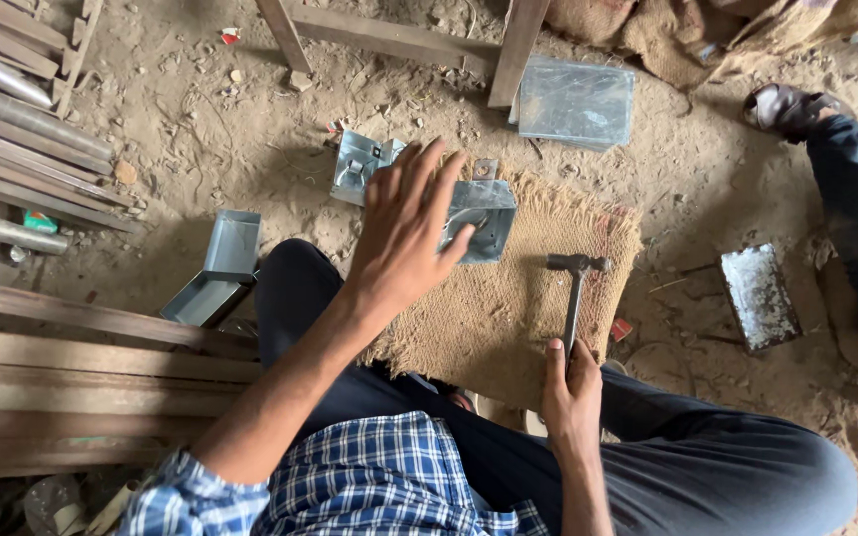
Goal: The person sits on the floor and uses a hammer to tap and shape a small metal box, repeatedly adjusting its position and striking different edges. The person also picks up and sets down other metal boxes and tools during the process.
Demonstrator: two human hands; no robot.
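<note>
A dusty earth floor strewn with chips and scraps fills the view. Left of the burlap mat lies a stack of long wooden battens, with metal pipes piled beyond them. Above the mat stand the legs of a timber frame, a clear-wrapped flat metal sheet pack leaning at one leg, and crumpled sacking further back. Right of the mat another person's leg in dark trousers and a sandal shows, with a flat grey tray between it and the mat.

The mat itself lies on the floor before the seated person's knees. At its upper left edge sits a small galvanised metal box; the left hand hovers spread open over it, fingers splayed, whether touching I cannot tell. A bent metal bracket piece lies just above-left of the mat, and an open grey metal channel further left. The right hand, at the mat's lower edge, is clamped on the handle of a hammer, head resting on the mat.
</note>
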